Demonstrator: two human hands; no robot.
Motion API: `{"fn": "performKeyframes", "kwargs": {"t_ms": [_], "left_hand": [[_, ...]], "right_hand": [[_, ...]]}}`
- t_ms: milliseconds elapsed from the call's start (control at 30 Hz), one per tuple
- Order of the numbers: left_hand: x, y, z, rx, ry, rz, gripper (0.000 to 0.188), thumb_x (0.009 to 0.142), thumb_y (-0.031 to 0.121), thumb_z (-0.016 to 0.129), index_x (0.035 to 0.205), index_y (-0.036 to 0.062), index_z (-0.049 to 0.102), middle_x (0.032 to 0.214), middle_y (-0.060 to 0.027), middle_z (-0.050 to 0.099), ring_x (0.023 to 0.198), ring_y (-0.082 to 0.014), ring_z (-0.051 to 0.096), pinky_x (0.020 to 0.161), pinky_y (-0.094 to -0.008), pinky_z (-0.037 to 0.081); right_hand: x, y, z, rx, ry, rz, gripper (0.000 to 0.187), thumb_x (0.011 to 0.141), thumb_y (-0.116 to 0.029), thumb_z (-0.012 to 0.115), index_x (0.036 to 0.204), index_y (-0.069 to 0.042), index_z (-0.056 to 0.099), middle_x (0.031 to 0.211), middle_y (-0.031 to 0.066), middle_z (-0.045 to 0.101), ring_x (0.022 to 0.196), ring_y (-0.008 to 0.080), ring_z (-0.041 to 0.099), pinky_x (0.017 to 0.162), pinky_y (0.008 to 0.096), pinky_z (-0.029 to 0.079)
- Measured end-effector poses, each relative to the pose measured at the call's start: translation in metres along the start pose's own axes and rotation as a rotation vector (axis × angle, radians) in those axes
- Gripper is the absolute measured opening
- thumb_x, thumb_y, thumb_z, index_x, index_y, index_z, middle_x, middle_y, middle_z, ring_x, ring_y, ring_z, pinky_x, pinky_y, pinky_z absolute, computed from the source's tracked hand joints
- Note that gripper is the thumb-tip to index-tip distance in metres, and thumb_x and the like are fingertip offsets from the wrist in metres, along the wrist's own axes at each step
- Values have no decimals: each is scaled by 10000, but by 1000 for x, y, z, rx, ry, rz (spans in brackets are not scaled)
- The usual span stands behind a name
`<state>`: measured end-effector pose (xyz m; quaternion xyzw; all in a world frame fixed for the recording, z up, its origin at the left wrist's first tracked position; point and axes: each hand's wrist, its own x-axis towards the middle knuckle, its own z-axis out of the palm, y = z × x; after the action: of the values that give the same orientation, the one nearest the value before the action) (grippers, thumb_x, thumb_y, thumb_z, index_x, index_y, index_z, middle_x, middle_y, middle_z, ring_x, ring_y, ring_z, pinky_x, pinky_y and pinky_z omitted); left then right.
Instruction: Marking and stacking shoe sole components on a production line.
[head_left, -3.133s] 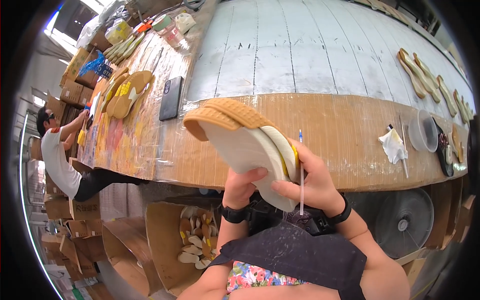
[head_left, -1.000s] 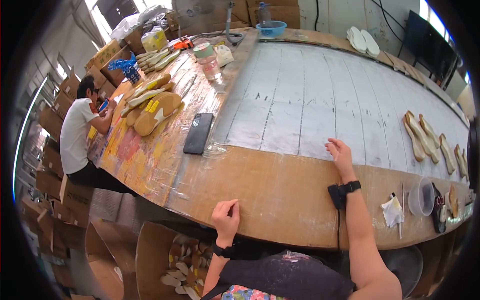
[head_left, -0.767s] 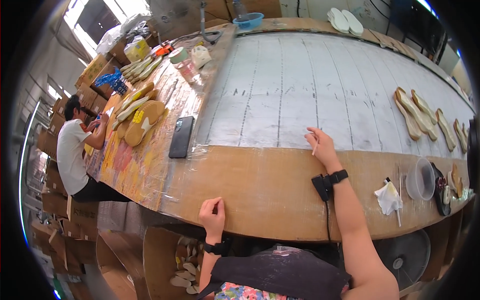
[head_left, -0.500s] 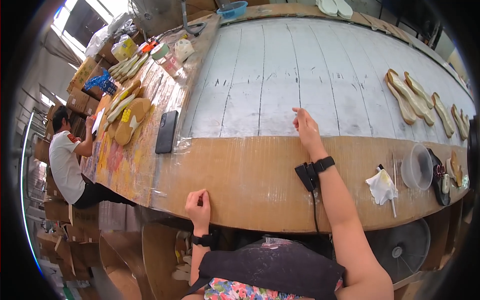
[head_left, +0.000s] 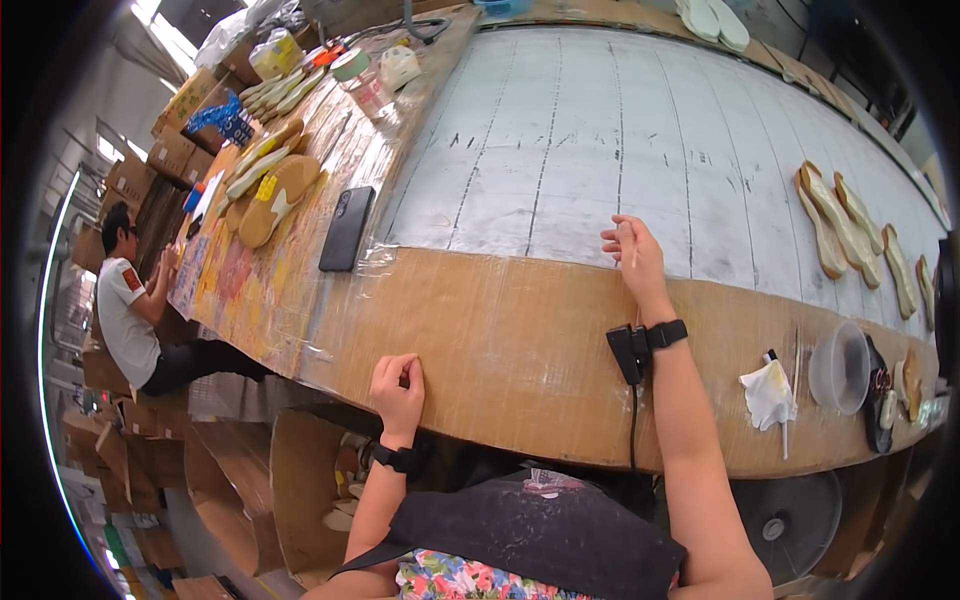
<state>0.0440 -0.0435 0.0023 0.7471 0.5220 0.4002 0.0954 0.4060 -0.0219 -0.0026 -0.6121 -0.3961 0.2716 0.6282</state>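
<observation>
My left hand (head_left: 398, 392) is closed in a loose pinch above the brown cardboard edge strip (head_left: 480, 320) of the table, with nothing visible in it. Farther right, my right hand (head_left: 638, 258) reaches over the near edge of the pale marked board (head_left: 570, 150). Its fingers are apart and hold nothing. Each wrist wears a black band; a small black device (head_left: 628, 352) with a cable sits beside the right one. To the right of that forearm lie a crumpled white cloth (head_left: 769, 394) with a thin stick and a clear plastic tub (head_left: 838, 368).
Shoe soles (head_left: 838, 228) stand at the board's right side; more soles (head_left: 280, 200) lie on the stained table at left. A black phone (head_left: 347, 228) rests near the corner. A co-worker (head_left: 130, 310) sits at far left. Cardboard boxes (head_left: 310, 490) stand below the table.
The view has tilted, so the table scene sits turned in it. My right fingers have spread a little more; my left hand keeps its pinch. The co-worker's hands have lowered.
</observation>
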Motion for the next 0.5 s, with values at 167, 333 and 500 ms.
{"fn": "performKeyframes", "kwargs": {"t_ms": [167, 333, 500], "left_hand": [[0, -2, -4, -7, 19, -54, 56, 737, 1, 618, 783, 30, 604, 695, -75, 537, 584, -203, 521, 536, -287, 428], [3, -4, -4, -48, 36, -60, 75, 710, 4, 623, 769, 44, 601, 701, -78, 544, 629, -238, 533, 561, -317, 432], [6, -12, -11, -83, 50, -65, 86, 686, 3, 621, 756, 48, 598, 710, -87, 551, 656, -262, 539, 584, -341, 437]], "right_hand": [[-4, 2, 5, -62, -100, 5, 228, 889, -161, 507, 1024, 17, 554, 864, 104, 642, 729, 129, 592, 633, 240, 454], [3, -26, 82, -141, -435, -22, 246, 796, -157, 613, 994, -12, 590, 897, 107, 643, 771, 168, 604, 686, 275, 470], [56, -16, 194, -519, -668, -195, 300, 716, -153, 645, 984, -25, 602, 882, 137, 642, 812, 251, 610, 733, 329, 478]]}}
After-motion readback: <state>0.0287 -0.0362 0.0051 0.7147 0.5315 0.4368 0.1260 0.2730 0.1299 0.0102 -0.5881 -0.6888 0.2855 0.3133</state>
